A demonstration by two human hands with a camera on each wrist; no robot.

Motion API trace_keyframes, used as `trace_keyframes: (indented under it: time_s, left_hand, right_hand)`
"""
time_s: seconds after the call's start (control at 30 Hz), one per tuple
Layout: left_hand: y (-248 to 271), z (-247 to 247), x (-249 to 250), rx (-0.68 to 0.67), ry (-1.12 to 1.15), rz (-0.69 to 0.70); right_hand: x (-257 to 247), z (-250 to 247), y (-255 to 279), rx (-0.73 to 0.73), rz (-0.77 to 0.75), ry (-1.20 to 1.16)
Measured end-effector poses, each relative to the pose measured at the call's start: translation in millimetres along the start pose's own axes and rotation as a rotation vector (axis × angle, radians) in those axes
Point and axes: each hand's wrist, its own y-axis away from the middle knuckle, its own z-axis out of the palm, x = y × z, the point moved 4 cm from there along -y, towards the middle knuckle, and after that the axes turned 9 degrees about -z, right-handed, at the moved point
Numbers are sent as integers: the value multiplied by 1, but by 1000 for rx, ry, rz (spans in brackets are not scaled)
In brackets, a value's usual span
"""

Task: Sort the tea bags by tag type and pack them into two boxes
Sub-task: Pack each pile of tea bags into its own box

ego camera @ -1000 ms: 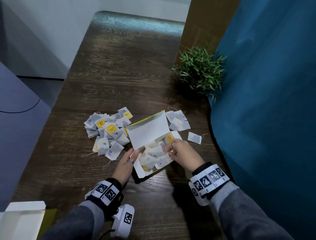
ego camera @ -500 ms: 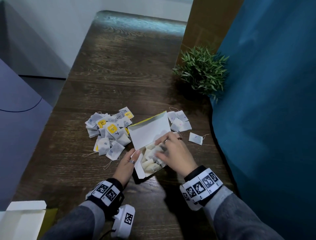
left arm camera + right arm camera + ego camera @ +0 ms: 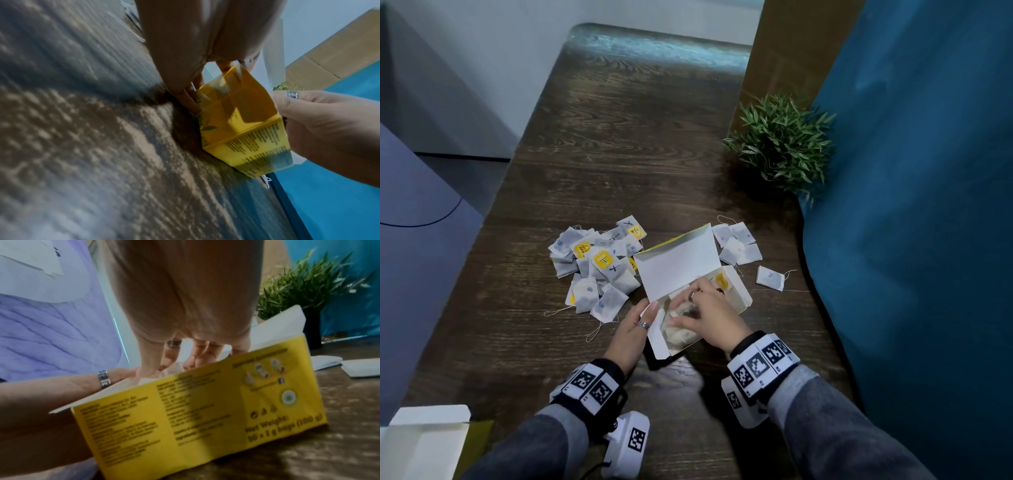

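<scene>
The yellow tea box (image 3: 738,294) lies with its lid up in the middle of the table, white inside, with tea bags (image 3: 681,337) in it. My left hand (image 3: 645,317) holds the box's near left end, thumb on the yellow wall (image 3: 236,121), fingers behind it. My right hand (image 3: 688,313) reaches into the box, its spread fingers (image 3: 172,360) pressing down on the bags. A pile of loose tea bags (image 3: 599,270), some with yellow tags, lies left of the box. A few white-tagged bags (image 3: 738,243) and a single one (image 3: 770,277) lie to its right.
A second box (image 3: 424,442), white inside and lying open, sits at the near left table corner. A small potted plant (image 3: 780,144) stands at the back right. Blue cloth (image 3: 911,240) runs along the table's right edge. The far half of the wooden table (image 3: 637,120) shows bare wood.
My right hand has moved from the box's far right end to its near left part, over the bags inside. The left hand has stayed on the box's end.
</scene>
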Motion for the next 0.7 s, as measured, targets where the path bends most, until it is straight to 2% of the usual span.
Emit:
trace_keyframes:
  time_s: [0.1, 0.2, 0.27, 0.33, 0.4, 0.5, 0.7]
  left_hand:
    - [1, 0, 1, -2, 9, -4]
    - [0, -2, -2, 20, 15, 7]
    - [-1, -6, -4, 57, 17, 20]
    - [-1, -8, -6, 72, -9, 47]
    - [-1, -8, -5, 84, -24, 59]
    - [-3, -7, -5, 95, -29, 64]
    - [-5, -8, -10, 54, -54, 48]
  right_hand:
    - [-1, -16, 7, 225, 14, -23]
    - [12, -56, 12, 498, 64, -96]
    - [40, -86, 3, 570, 164, -115]
    - [78, -103, -14, 519, 284, -155]
    - [107, -102, -30, 392, 396, -148]
    - [122, -94, -48, 231, 482, -45]
    - [113, -94, -78, 238, 518, 77]
